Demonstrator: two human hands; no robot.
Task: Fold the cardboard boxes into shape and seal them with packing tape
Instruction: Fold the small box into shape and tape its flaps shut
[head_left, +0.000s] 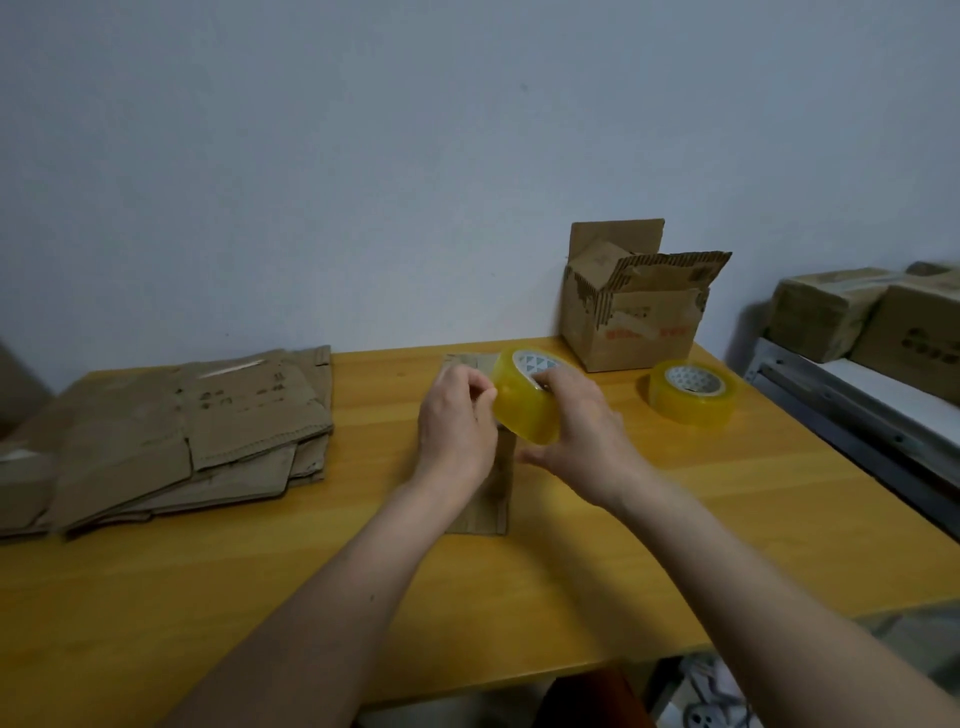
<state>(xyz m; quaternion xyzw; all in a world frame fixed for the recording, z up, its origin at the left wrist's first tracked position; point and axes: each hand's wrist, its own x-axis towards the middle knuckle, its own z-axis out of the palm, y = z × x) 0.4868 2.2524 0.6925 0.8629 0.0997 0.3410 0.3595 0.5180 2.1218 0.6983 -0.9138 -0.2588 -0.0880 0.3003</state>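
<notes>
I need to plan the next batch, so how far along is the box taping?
Early. One open box stands formed at the back. The right hand holds a tape roll while the left hand picks at it, over a flat carton. The flat stack remains.

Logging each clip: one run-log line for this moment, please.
right hand grips tape roll | left hand pinches at its edge | flat box beneath, unsealed | spare roll on table

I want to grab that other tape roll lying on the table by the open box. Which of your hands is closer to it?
Right. The right hand holds another roll just left of the spare tape roll; the left hand is farther left, beyond the held roll.
</notes>
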